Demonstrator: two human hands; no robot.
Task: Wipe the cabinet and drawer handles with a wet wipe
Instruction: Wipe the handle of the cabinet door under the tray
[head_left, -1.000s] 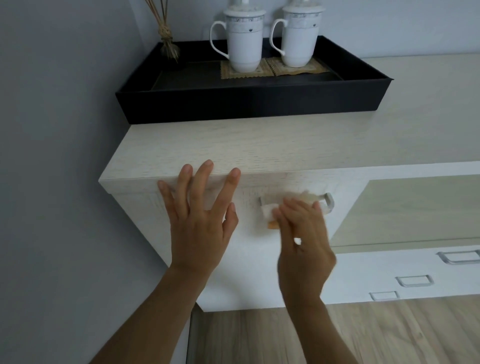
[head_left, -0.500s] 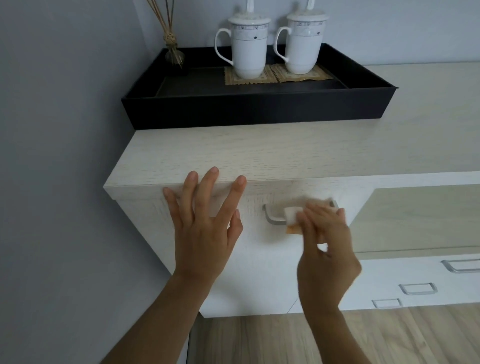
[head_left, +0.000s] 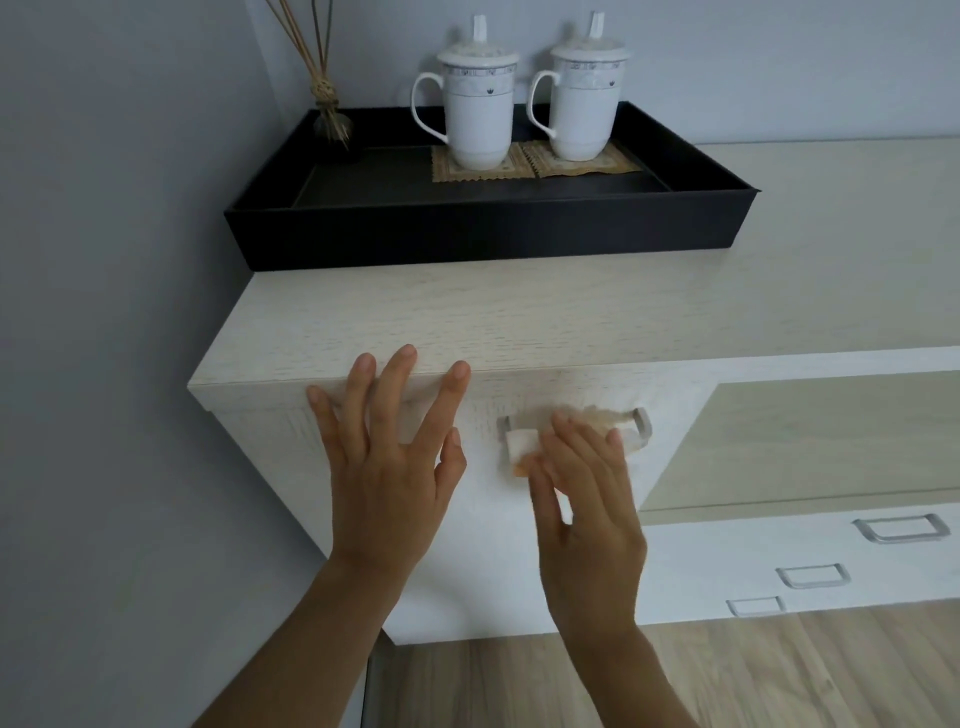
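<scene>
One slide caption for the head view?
Right hand holds a wet wipe against the handle; left hand rests on the cabinet.

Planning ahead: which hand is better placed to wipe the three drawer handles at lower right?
Right. The right hand pinches the wet wipe on the top handle, nearer those drawer handles; the left hand rests flat on the cabinet edge.

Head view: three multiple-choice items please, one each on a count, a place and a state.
1. How many mugs stand in the tray? A one; B three; C two.
2. Where is the wipe? A in the tray; B on the top handle; C on the floor.
3. The left hand is: A open, fingers spread on the cabinet; B gripping a handle; C lifting a mug.
Key: 1 C, two lidded white mugs show. 2 B, the right hand holds it there. 3 A, its fingers lie straight.
</scene>
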